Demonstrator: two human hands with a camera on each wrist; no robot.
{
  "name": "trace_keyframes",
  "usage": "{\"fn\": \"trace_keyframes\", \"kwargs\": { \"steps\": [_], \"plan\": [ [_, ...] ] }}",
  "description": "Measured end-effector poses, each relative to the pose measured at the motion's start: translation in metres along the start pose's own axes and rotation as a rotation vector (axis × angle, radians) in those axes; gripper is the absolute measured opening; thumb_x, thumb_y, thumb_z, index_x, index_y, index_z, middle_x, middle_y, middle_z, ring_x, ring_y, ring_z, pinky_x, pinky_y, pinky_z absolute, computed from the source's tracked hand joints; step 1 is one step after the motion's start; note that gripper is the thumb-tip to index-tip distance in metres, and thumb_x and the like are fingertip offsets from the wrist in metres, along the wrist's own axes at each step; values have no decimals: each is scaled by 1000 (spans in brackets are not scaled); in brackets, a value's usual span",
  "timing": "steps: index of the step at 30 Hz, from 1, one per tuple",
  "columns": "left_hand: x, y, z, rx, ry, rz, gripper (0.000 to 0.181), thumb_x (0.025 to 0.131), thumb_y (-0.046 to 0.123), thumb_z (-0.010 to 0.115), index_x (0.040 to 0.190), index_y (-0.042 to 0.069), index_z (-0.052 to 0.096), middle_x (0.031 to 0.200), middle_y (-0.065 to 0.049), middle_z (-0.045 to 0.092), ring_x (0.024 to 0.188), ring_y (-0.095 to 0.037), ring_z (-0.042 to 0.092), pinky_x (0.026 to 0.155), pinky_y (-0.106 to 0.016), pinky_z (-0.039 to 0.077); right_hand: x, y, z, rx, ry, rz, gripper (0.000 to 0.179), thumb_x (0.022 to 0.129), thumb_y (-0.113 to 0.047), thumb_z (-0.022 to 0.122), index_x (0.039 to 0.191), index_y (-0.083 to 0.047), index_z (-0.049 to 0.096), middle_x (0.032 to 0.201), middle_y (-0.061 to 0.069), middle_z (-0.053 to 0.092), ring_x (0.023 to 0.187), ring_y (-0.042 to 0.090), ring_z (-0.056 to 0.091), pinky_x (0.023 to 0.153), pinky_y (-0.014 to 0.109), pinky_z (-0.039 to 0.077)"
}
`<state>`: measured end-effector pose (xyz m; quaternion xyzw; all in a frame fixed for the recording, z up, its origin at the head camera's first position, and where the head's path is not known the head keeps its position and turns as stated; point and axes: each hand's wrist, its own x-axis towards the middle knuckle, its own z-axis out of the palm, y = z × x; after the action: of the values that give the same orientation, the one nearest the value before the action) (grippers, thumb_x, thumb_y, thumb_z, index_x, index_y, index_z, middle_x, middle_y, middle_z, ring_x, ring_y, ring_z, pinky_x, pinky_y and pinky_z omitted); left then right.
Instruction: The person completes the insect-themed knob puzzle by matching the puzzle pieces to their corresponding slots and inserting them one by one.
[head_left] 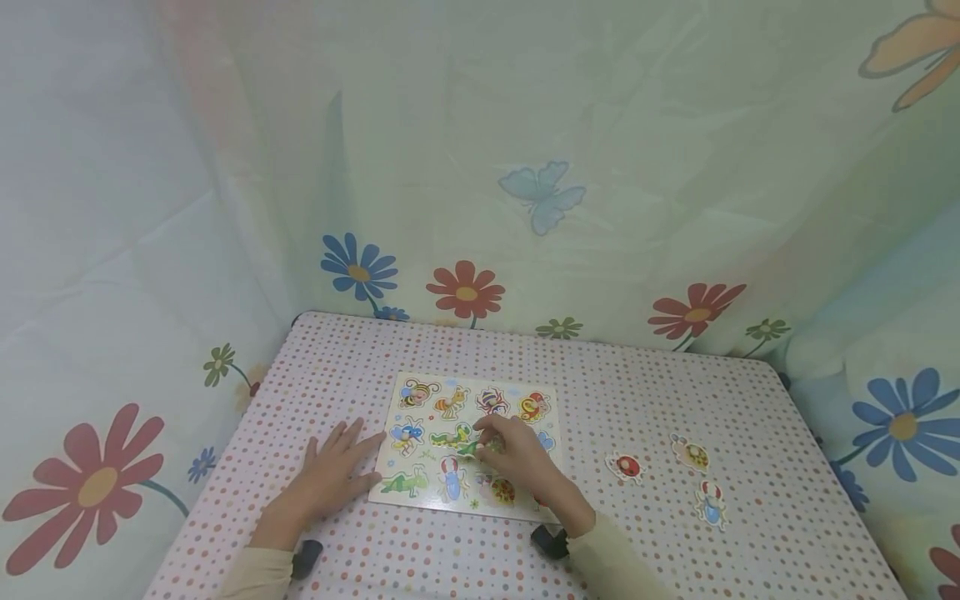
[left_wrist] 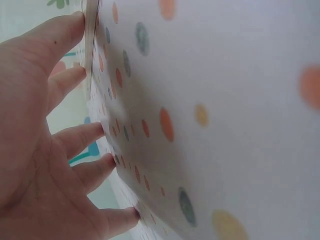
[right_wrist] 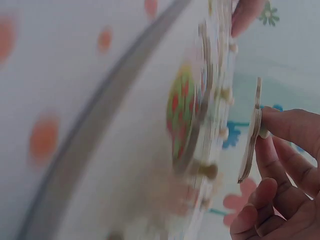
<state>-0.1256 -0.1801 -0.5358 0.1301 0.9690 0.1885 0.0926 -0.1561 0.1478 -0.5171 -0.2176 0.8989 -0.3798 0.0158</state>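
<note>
A wooden puzzle board [head_left: 471,492] with printed insects lies on the table. My right hand [head_left: 525,457] is over its middle, thumb and fingers pinching a thin wooden puzzle piece [right_wrist: 252,135] by its back knob. The piece shows edge-on in the right wrist view, raised off the board; in the head view the fingers partly cover it, beside the green caterpillar picture [head_left: 452,437]. My left hand [head_left: 330,477] rests with fingers spread at the board's left side. In the left wrist view, the thumb [left_wrist: 70,27] reaches the board's edge and the other fingertips touch the cloth.
Right of the board lie a red ladybug piece [head_left: 627,467], a yellow spotted bug piece [head_left: 692,454] and a blue beetle piece [head_left: 710,504]. A dotted cloth [head_left: 622,392] covers the table. A flowered curtain [head_left: 420,167] hangs behind and at both sides.
</note>
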Motion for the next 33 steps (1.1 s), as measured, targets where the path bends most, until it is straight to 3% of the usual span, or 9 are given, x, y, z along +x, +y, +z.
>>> {"fn": "trace_keyframes", "kwargs": {
  "steps": [9,11,20,33],
  "plan": [
    [-1,-2,0,10,5,7,63,97,41,64,154,25,43,163,-17,22,148,-44,14,111,-74,2,13,-39,34,3,-114,-86,30,90,-13,76,118,-10,68,92,-9,68,84,12,55,81,30,47],
    [-1,-2,0,6,3,10,63,97,41,64,154,25,42,163,-17,22,148,-45,14,111,-75,2,16,-45,41,5,-137,-96,29,90,-13,75,118,-11,68,92,-10,68,83,11,52,75,27,46],
    [-1,-2,-1,-1,-7,17,63,97,41,64,154,26,42,164,-17,21,149,-44,12,110,-76,2,25,-60,67,-44,-218,-100,32,87,-14,76,118,-15,69,88,-16,63,83,3,51,73,19,45],
    [0,-5,2,5,2,22,63,98,44,62,154,27,41,164,-15,20,149,-43,12,110,-75,2,29,-68,77,-102,-268,-89,34,85,-14,78,117,-16,69,87,-14,62,78,1,49,68,18,44]
  ]
}}
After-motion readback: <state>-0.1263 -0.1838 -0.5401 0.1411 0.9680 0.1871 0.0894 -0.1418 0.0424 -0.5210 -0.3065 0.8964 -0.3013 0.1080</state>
